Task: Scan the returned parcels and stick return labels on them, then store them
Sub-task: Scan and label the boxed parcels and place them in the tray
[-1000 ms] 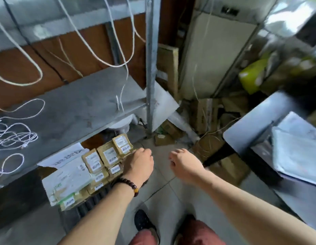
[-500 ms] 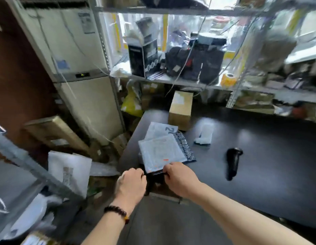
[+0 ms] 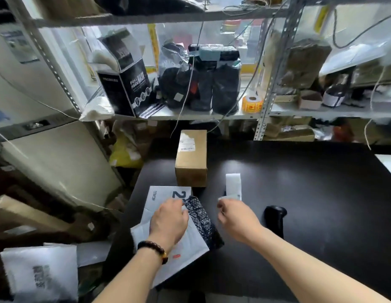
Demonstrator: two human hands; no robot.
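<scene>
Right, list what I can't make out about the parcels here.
Head view only.
Left hand: its back hides the fingertips, so grip on the white mailer is unclear.
Dark parcel: partly covered by the mailer and hand.
Cardboard box label: print too small.
Label strip pinched by the right hand: blurred, unreadable.

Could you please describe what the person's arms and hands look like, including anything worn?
Both forearms are bare, with no sleeves in view, and neither the left hand nor the right hand is gloved. The left wrist carries a bracelet of dark round beads with one amber-coloured bead. The right wrist is bare.
</scene>
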